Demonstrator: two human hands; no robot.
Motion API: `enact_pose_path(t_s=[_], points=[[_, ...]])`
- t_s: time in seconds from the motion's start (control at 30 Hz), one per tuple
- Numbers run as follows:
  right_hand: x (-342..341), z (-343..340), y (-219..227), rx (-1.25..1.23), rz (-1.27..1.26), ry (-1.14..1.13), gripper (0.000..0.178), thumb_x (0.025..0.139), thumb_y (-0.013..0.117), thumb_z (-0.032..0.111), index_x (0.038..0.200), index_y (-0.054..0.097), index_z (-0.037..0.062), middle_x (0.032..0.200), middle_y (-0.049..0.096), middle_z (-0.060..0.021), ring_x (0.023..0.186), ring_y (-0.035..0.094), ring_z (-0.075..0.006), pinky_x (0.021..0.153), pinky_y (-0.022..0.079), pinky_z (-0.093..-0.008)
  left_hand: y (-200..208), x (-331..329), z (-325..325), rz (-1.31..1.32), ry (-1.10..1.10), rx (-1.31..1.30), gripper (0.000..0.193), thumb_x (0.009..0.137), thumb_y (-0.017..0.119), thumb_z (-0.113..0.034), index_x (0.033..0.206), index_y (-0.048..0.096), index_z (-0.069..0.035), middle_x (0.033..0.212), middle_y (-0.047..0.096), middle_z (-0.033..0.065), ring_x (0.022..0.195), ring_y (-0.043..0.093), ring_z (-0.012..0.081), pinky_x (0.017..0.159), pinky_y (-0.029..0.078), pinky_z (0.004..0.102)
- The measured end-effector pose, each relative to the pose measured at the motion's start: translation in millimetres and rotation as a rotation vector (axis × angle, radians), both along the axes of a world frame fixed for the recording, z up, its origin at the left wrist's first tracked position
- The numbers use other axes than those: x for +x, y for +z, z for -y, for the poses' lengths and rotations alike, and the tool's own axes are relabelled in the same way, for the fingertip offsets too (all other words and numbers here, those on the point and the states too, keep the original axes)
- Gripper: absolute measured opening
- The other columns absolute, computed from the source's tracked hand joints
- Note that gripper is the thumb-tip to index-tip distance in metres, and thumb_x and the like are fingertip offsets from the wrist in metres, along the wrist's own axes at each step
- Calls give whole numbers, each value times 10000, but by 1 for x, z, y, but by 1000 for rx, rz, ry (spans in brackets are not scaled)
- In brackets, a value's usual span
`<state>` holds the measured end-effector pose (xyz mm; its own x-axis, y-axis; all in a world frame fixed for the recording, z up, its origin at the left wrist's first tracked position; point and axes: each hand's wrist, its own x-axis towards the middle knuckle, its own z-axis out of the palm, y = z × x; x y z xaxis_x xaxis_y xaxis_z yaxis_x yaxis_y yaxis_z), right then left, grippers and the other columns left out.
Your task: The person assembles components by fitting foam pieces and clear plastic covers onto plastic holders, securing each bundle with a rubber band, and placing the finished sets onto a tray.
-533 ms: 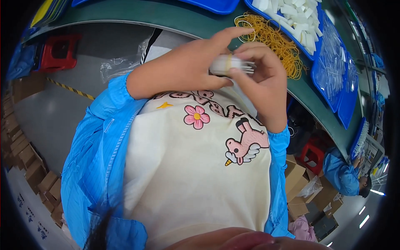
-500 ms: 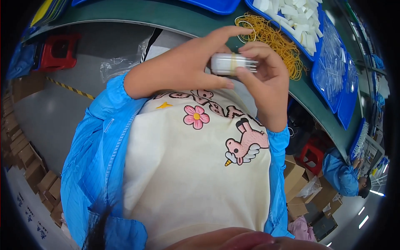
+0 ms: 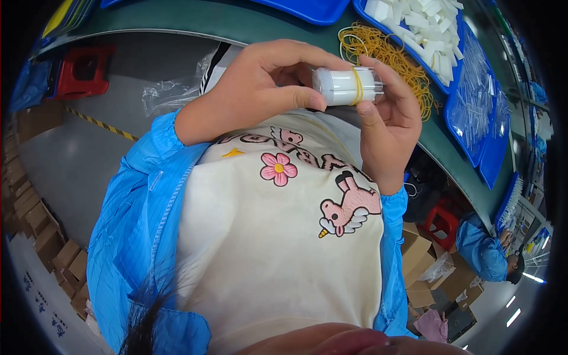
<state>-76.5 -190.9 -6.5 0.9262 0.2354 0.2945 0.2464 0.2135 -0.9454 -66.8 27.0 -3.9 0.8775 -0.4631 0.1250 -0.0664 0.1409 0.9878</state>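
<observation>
A short bundle is between my hands: a white cylinder ringed by narrow clear plastic pieces that stick out at its right end. A yellow rubber band circles it right of its middle. My left hand closes around the left end, thumb below and index finger along the top. Thumb and index finger of my right hand grip the bundle at the band, from below and above. Just beyond, a heap of yellow rubber bands lies on the green table.
Right of the bands, a blue tray holds white pieces. Farther right, another blue tray carries clear plastic strips. Red stools and cardboard boxes stand below. A person in blue works at the far right.
The bundle has shifted slightly right, with both hands. My left index finger has come down from above the bundle onto its top. The rubber band now shows clearly around it.
</observation>
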Motion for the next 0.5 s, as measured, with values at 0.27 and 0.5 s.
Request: enact_pose_path(t_s=[0.27, 0.5], points=[[-2, -10, -10, 30, 142, -237, 233, 913, 623, 69, 1120, 546, -5, 1327, 488, -303, 1158, 568, -315, 954, 496, -413, -16, -2, 14, -146, 24, -221, 486, 783, 772, -86, 1204, 544, -2, 1181, 578, 118, 1060, 602, 200, 919, 513, 341], [0, -14, -14, -53, 243, -245, 164, 927, 599, 46, 1081, 559, 9, 1312, 495, -318, 1166, 563, -347, 945, 500, -437, -18, 0, 20, -5, 67, -304, 537, 721, 834, -106, 1171, 555, -20, 1027, 533, 50, 996, 579, 163, 882, 504, 301]])
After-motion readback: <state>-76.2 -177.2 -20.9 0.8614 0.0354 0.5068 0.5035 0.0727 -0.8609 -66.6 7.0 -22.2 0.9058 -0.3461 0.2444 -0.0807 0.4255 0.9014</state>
